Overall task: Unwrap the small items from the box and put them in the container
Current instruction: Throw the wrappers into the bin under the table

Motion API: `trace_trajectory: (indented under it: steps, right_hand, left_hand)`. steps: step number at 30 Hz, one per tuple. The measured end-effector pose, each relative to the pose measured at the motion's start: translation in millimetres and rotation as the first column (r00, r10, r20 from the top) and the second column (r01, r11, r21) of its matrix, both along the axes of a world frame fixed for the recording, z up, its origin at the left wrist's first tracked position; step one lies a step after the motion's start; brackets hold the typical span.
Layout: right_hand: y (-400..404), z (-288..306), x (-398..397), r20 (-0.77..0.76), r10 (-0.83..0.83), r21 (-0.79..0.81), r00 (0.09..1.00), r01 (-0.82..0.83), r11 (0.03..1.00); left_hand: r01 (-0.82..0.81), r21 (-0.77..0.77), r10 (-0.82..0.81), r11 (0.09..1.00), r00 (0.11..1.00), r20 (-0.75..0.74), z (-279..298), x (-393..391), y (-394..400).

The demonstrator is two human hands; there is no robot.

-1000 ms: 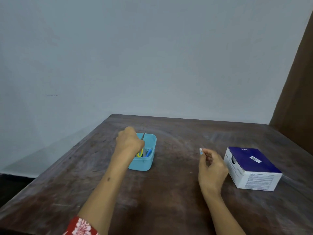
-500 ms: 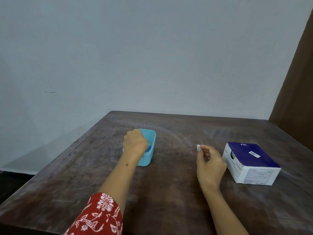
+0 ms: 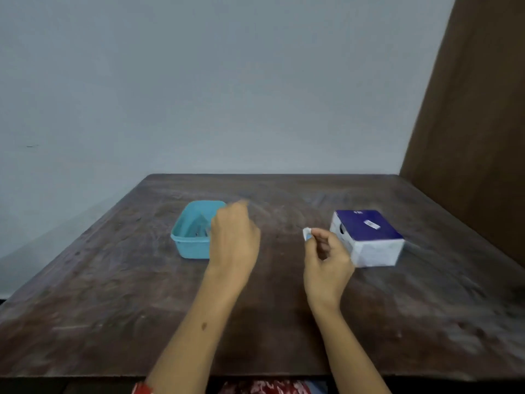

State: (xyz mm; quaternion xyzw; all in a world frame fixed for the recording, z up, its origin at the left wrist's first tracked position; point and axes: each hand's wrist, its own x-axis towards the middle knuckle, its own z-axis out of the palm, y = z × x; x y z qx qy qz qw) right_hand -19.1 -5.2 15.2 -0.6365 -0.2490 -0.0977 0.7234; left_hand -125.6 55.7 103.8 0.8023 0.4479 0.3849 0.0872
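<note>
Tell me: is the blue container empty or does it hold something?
Not empty. The blue container sits upright with a few small items lying on its floor; blur hides what they are, and the left hand covers its right side.

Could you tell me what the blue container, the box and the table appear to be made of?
The blue container looks like moulded plastic, smooth and evenly coloured with a rolled rim. The box seems to be printed cardboard, with flat folded faces and a stuck-on label. The table looks like dark wood, its surface worn and streaked pale; whether solid or veneer cannot be told.
</note>
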Motion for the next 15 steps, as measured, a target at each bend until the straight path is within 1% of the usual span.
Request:
trace_trajectory:
  steps: [1,3,5,7,10,12,14,15]
  right_hand:
    - [-15,1,-4,-0.017,-0.002,0.048,1.0,0.003,0.999]
    - [-48,-1,-8,-0.028,-0.009,0.104,1.0,0.012,0.994]
    - [-85,-11,-9,-0.025,-0.011,0.116,1.0,0.014,0.993]
    - [-128,-27,-8,-0.087,-0.014,0.103,0.996,0.023,0.994]
    - [-186,-53,-2,-0.171,-0.141,0.023,0.975,0.147,0.989]
    - [-223,-75,5,-0.251,-0.249,-0.037,0.936,0.247,0.968]
    - [-255,-98,9,-0.257,-0.377,-0.146,0.89,0.35,0.925]
    - [-266,-112,9,-0.257,-0.423,-0.185,0.869,0.385,0.904]
  left_hand:
    - [0.094,0.041,-0.098,0.995,0.989,0.114,-9,5,-22]
    - [0.271,0.073,-0.281,0.96,0.923,0.264,-23,15,-70]
    - [0.425,0.063,-0.417,0.903,0.833,0.363,-38,26,-113]
    - [0.546,-0.015,-0.488,0.838,0.76,0.429,-54,40,-157]
    - [0.689,-0.144,-0.598,0.71,0.699,0.392,-84,61,-213]
    - [0.757,-0.244,-0.67,0.606,0.652,0.356,-106,78,-245]
    - [0.786,-0.345,-0.718,0.513,0.613,0.329,-128,93,-272]
    - [0.786,-0.371,-0.735,0.495,0.606,0.303,-139,98,-281]
